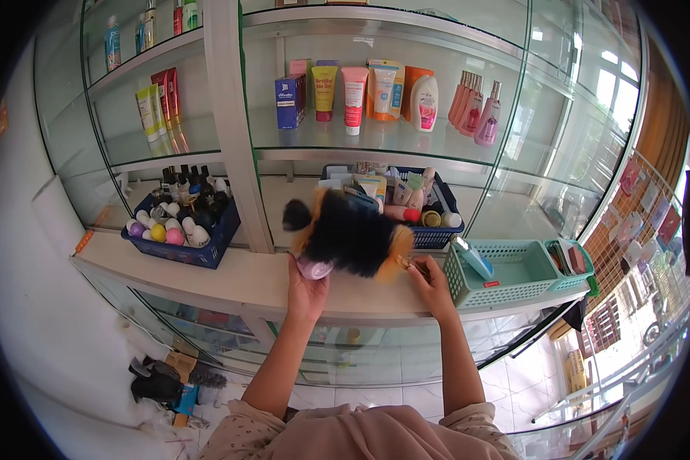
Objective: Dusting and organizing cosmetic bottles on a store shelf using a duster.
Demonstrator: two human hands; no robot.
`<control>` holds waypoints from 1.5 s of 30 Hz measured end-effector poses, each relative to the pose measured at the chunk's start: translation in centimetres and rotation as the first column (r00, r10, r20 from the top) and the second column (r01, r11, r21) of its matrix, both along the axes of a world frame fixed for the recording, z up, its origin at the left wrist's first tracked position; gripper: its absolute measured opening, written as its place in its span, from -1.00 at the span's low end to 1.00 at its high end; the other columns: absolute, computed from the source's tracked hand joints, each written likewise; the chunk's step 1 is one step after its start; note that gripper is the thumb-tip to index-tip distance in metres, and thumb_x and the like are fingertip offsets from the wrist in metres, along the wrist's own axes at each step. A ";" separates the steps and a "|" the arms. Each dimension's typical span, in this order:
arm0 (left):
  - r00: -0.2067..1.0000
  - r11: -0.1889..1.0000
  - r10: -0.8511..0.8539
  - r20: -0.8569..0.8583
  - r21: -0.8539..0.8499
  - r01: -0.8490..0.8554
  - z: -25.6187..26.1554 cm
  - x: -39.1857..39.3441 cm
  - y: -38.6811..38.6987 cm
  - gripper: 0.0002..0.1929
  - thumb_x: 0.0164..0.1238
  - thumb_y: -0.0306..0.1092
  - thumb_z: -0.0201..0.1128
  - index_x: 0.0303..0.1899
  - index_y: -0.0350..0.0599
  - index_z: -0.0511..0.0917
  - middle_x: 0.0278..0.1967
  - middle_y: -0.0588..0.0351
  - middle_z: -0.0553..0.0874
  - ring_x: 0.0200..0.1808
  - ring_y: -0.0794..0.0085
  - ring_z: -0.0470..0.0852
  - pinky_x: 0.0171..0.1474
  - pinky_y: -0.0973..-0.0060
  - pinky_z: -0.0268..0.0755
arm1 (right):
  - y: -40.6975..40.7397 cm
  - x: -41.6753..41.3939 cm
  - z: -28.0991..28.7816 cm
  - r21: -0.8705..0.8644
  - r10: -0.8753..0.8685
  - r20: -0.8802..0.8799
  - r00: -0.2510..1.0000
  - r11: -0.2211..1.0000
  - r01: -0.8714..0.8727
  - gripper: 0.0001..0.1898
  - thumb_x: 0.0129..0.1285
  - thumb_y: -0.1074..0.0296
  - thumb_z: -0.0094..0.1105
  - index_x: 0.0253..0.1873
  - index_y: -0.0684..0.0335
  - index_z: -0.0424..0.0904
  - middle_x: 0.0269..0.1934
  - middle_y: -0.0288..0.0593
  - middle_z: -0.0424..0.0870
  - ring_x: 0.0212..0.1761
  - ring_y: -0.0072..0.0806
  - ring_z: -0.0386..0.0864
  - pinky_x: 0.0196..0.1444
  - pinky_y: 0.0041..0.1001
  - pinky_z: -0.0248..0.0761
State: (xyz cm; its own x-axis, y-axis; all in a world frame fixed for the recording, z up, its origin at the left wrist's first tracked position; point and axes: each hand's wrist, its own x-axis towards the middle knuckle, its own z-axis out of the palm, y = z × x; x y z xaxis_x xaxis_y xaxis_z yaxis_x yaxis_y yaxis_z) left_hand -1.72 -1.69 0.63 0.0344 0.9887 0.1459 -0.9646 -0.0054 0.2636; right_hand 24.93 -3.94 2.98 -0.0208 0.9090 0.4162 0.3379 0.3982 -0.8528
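Note:
My right hand (431, 279) grips the handle of a feather duster (351, 233), black with orange ends and blurred. The duster spans the space between my hands, above the counter ledge. My left hand (309, 293) holds a pale pink item (313, 268), partly covered by the duster's feathers, so its kind is hard to tell. Behind the duster, a dark blue basket (437, 237) holds tubes, bottles and jars. To the right of my right hand, a mint green basket (509, 290) contains a light blue bottle (474, 259).
A blue basket of roll-ons and small bottles (218, 247) stands on the left of the ledge (368, 296). Glass shelves above carry tubes (353, 100), a white bottle (424, 103) and pink spray bottles (487, 118). A smaller mint basket (572, 282) is at the right. A metal post (238, 126) divides the cabinet.

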 end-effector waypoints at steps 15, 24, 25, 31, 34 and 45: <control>0.932 0.981 0.184 -0.312 0.124 -0.152 0.6 -0.4 -0.4 -0.43 0.49 0.10 -0.03 0.39 0.04 0.20 0.27 0.16 0.46 0.06 0.45 0.52 0.16 0.41 0.39 | 0.1 -1.7 0.5 0.211 -0.240 0.408 0.881 0.963 0.166 -0.75 0.24 0.21 0.27 -0.14 0.29 0.61 -0.29 -0.01 0.65 -0.23 -0.10 0.57 -0.12 -0.28 0.44; 0.923 0.996 0.077 -0.377 0.077 -0.051 0.5 -0.7 0.3 -0.48 0.50 0.07 -0.02 0.33 0.02 0.28 0.11 0.11 0.58 -0.08 0.46 0.57 -0.03 0.46 0.49 | -0.1 -2.9 0.5 0.327 -0.322 0.575 0.752 0.933 0.150 -0.79 0.18 0.21 0.28 -0.19 0.19 0.64 -0.24 -0.10 0.60 -0.07 -0.12 0.48 0.00 -0.25 0.38; 0.924 0.998 0.067 -0.376 0.037 -0.058 0.5 -0.7 0.4 -0.50 0.51 0.07 -0.02 0.31 0.01 0.31 0.04 0.12 0.62 -0.11 0.46 0.57 -0.06 0.47 0.51 | -0.3 -3.1 0.9 0.354 -0.324 0.567 0.758 0.926 0.131 -0.80 0.18 0.21 0.29 -0.18 0.18 0.64 -0.24 -0.10 0.59 -0.08 -0.13 0.48 0.01 -0.25 0.38; 0.816 0.984 0.128 -0.563 0.176 -0.033 3.4 0.3 0.6 -0.55 0.52 -0.03 0.00 0.26 -0.08 0.37 -0.02 0.11 0.63 -0.12 0.53 0.57 -0.05 0.53 0.47 | -2.4 -5.1 7.2 0.352 -0.172 0.512 0.841 0.936 -0.023 -0.77 0.18 0.28 0.30 -0.13 0.25 0.62 -0.23 -0.10 0.60 -0.16 -0.22 0.56 -0.10 -0.32 0.47; 0.692 0.926 0.267 -0.671 0.378 0.009 7.2 2.6 1.2 -0.53 0.53 -0.03 -0.02 0.28 -0.11 0.35 -0.02 0.14 0.63 -0.07 0.53 0.58 -0.01 0.56 0.47 | -2.5 -4.6 11.8 0.168 0.040 0.400 0.916 0.979 -0.116 -0.71 0.21 0.31 0.29 0.00 0.27 0.58 -0.21 -0.11 0.63 -0.28 -0.34 0.61 -0.21 -0.40 0.49; 0.718 0.668 0.390 -0.576 0.714 0.210 18.0 10.9 5.2 -0.46 0.48 -0.37 0.11 0.41 -0.16 0.17 0.10 0.08 0.54 0.07 0.57 0.52 0.11 0.63 0.35 | 0.8 -2.0 24.2 0.292 -0.146 0.325 0.934 0.955 0.048 -0.27 0.16 0.24 0.39 0.35 0.21 0.14 -0.17 0.01 0.62 -0.31 -0.40 0.64 -0.35 -0.46 0.50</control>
